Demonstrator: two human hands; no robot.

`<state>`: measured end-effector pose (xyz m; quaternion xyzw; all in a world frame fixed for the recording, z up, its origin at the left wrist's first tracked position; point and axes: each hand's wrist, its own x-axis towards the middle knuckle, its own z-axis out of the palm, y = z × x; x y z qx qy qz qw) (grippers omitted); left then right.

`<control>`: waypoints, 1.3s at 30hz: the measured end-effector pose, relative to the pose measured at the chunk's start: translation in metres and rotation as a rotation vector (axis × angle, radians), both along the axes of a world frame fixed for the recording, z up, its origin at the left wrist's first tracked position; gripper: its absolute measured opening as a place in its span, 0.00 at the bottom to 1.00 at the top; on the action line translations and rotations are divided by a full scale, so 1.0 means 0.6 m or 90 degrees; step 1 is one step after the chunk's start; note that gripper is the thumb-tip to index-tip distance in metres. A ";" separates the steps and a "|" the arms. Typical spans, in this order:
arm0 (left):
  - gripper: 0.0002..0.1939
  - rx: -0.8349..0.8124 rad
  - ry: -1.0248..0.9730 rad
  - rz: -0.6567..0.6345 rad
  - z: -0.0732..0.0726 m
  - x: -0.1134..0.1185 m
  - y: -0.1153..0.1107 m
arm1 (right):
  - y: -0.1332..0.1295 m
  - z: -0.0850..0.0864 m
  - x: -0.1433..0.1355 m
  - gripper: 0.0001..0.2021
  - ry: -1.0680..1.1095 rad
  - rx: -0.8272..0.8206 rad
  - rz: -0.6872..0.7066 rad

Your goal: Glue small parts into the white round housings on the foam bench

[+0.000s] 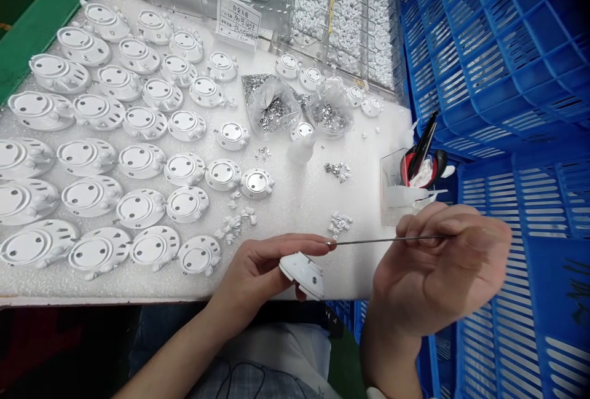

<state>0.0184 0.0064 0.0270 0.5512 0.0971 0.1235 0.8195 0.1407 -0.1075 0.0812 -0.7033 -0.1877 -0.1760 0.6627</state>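
The left hand (258, 273) held a white oval piece (304, 276), tilted, at the near edge of the counter (295, 202); its fingers gripped the piece, the upper ones stretched out above it. The right hand (445, 270) had its fingers curled and pinching a thin metal rod (387, 241), which ran nearly level to the left, its tip at the left fingertips. Whether the tip touched them could not be told. To the left, similar white pieces (141, 208) lay in rows. Beyond the hands stood a translucent bottle (302, 148), near two clear bags of small metal bits, one left (271, 107) and one right (332, 110). A cluster of small white parts (340, 224) lay just beyond the rod. At the right, a clear box (391, 211) contained a tool with red-and-black handles (428, 165), beside blue crates (507, 131). A handwritten label (238, 21) stood at the back.
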 end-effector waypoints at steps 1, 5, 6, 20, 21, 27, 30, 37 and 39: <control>0.14 0.011 0.001 0.004 0.000 0.000 0.000 | -0.003 0.001 0.002 0.14 -0.005 0.015 0.003; 0.13 -0.019 -0.005 0.004 0.000 0.002 0.002 | -0.038 0.006 0.027 0.14 -0.097 0.023 -0.114; 0.12 -0.034 -0.009 0.002 -0.001 0.001 0.003 | -0.051 0.007 0.038 0.14 -0.131 0.016 -0.170; 0.15 0.084 -0.073 0.014 0.003 0.001 0.000 | -0.143 -0.030 0.113 0.11 -0.255 -0.118 -0.381; 0.16 0.082 -0.075 0.015 0.005 0.001 0.000 | -0.144 -0.034 0.113 0.09 -0.241 -0.143 -0.353; 0.17 0.029 -0.038 0.016 0.017 0.002 -0.004 | -0.119 -0.028 0.051 0.08 -0.219 -0.106 -0.210; 0.15 0.026 -0.035 0.019 0.020 0.001 -0.006 | -0.096 -0.021 -0.009 0.10 -0.191 -0.201 0.067; 0.19 0.065 -0.055 0.036 0.019 0.000 -0.009 | -0.078 -0.031 -0.049 0.17 -0.144 -0.253 0.274; 0.20 0.075 -0.068 0.043 0.018 0.000 -0.010 | -0.077 -0.034 -0.048 0.18 -0.141 -0.249 0.272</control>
